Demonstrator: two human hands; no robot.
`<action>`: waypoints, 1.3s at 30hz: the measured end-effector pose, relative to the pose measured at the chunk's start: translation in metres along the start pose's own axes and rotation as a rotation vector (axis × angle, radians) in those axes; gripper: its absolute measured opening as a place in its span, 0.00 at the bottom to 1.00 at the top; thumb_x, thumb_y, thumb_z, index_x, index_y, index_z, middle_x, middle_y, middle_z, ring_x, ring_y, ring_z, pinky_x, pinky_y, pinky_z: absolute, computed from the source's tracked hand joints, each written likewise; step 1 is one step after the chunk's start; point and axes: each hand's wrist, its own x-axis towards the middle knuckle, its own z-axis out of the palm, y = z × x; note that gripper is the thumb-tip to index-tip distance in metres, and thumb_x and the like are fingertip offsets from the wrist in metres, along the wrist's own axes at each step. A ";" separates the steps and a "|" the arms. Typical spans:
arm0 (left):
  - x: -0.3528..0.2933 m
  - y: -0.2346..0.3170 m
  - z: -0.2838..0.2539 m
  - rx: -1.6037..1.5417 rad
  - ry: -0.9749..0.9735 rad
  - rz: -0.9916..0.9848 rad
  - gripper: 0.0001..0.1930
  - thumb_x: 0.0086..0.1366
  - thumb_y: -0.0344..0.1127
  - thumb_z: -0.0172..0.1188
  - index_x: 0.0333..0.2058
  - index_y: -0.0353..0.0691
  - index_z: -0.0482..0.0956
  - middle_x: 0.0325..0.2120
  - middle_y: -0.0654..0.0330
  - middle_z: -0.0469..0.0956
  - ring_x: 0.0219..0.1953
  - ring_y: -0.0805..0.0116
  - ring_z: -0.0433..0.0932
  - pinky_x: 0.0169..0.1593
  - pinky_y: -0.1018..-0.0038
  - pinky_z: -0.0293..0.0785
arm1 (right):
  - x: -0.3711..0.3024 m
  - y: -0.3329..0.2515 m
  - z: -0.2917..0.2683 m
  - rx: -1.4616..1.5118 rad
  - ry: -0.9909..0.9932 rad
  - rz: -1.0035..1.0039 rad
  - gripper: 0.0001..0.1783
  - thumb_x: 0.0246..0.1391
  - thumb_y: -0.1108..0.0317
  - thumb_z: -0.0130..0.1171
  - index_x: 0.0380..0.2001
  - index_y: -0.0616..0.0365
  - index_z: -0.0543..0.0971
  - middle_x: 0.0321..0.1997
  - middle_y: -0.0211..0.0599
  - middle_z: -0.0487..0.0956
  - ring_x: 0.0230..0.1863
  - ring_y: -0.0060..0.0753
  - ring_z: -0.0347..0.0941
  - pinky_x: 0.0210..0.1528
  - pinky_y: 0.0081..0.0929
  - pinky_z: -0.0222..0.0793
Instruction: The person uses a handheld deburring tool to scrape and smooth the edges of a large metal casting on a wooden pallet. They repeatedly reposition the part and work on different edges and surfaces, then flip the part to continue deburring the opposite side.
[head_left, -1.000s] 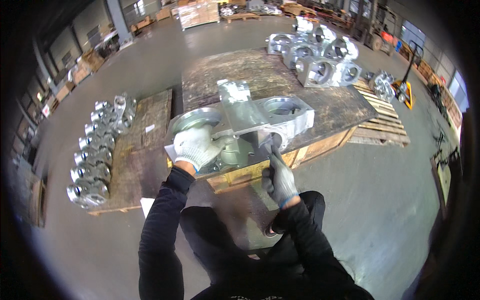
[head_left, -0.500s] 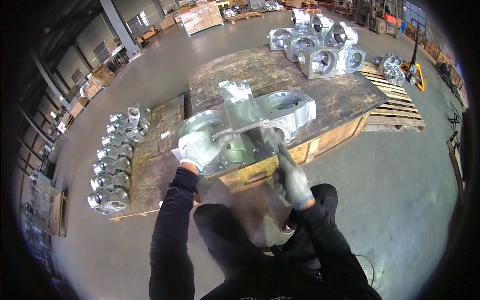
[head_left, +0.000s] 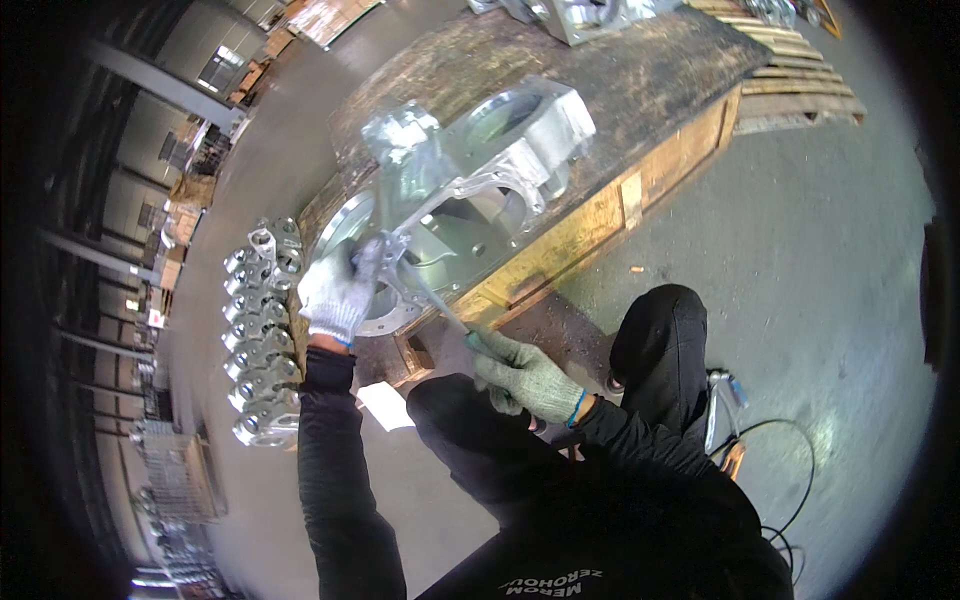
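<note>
A large silvery metal casting point(head_left: 545, 140), with round bores and an upright block, rests on the worn top of a wooden crate in front of me. My left hand point(head_left: 340, 285), in a white knitted glove, grips the casting's near left flange, its fingers bent over the edge. My right hand point(head_left: 530, 378), also gloved, is closed round the near end of a thin, straight file point(head_left: 437, 300). The file slants up and left, its far end at the casting's near opening beside my left hand. Motion blur hides whether the tip touches metal.
The wooden crate point(head_left: 630, 200) has more castings point(head_left: 590, 20) at its far end. Several smaller castings point(head_left: 262, 345) stand in a row at left. A white sheet point(head_left: 385, 406) is by my left knee. A hand tool point(head_left: 722, 400) and black cable point(head_left: 805, 450) lie at right.
My view has tilted and shifted nearer the casting's left side. My right hand has come down and left, and the file now points at the near-left opening. My left hand stays on the casting.
</note>
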 end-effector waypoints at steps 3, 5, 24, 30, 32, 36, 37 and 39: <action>-0.001 0.002 0.000 -0.026 -0.014 -0.053 0.28 0.71 0.64 0.56 0.35 0.40 0.82 0.24 0.45 0.82 0.31 0.39 0.83 0.35 0.49 0.76 | 0.017 -0.047 0.032 -0.020 0.079 -0.081 0.24 0.72 0.62 0.57 0.68 0.52 0.71 0.32 0.26 0.76 0.20 0.18 0.68 0.22 0.20 0.65; -0.003 0.004 0.001 -0.048 0.088 0.022 0.28 0.71 0.63 0.57 0.36 0.40 0.84 0.25 0.45 0.82 0.30 0.39 0.82 0.34 0.50 0.75 | 0.049 -0.066 0.050 -0.079 0.111 -0.370 0.17 0.72 0.58 0.57 0.56 0.55 0.77 0.24 0.24 0.72 0.18 0.19 0.65 0.20 0.23 0.62; -0.005 0.006 0.004 0.020 0.189 0.089 0.23 0.72 0.58 0.59 0.35 0.43 0.86 0.21 0.48 0.80 0.27 0.45 0.82 0.32 0.55 0.75 | 0.047 -0.103 0.048 -0.148 0.101 -0.077 0.20 0.73 0.60 0.54 0.60 0.60 0.77 0.26 0.25 0.72 0.25 0.16 0.66 0.27 0.19 0.65; -0.003 0.011 -0.001 -0.105 0.078 0.038 0.28 0.72 0.63 0.54 0.36 0.43 0.87 0.22 0.48 0.81 0.27 0.44 0.82 0.31 0.55 0.76 | 0.066 -0.089 0.037 -0.732 0.104 -0.468 0.25 0.72 0.60 0.51 0.62 0.67 0.75 0.49 0.47 0.82 0.44 0.30 0.78 0.52 0.30 0.75; -0.004 0.011 0.000 -0.084 0.118 0.029 0.30 0.71 0.67 0.53 0.35 0.43 0.87 0.22 0.48 0.81 0.26 0.42 0.82 0.31 0.54 0.77 | 0.064 -0.089 0.030 -0.689 0.089 -0.326 0.26 0.72 0.61 0.49 0.64 0.67 0.73 0.55 0.54 0.81 0.52 0.35 0.80 0.58 0.30 0.74; -0.004 0.010 0.001 -0.103 0.141 0.037 0.28 0.70 0.64 0.57 0.35 0.42 0.87 0.22 0.48 0.82 0.28 0.42 0.83 0.33 0.54 0.78 | 0.079 -0.103 0.023 -1.487 -0.071 -0.589 0.24 0.71 0.63 0.50 0.65 0.66 0.73 0.60 0.58 0.79 0.57 0.49 0.80 0.60 0.32 0.74; -0.004 0.010 0.001 -0.131 0.146 0.053 0.27 0.70 0.64 0.57 0.35 0.42 0.87 0.23 0.48 0.82 0.28 0.42 0.83 0.33 0.54 0.78 | 0.081 -0.108 0.025 -1.624 -0.089 -0.624 0.24 0.71 0.63 0.50 0.64 0.66 0.73 0.60 0.58 0.79 0.57 0.51 0.80 0.60 0.32 0.74; -0.005 0.009 0.001 -0.160 0.160 0.065 0.27 0.70 0.63 0.58 0.37 0.42 0.87 0.25 0.48 0.83 0.30 0.42 0.84 0.34 0.54 0.79 | 0.073 -0.115 0.028 -1.271 -0.098 -0.579 0.23 0.69 0.67 0.52 0.64 0.63 0.75 0.55 0.55 0.82 0.48 0.48 0.81 0.52 0.33 0.76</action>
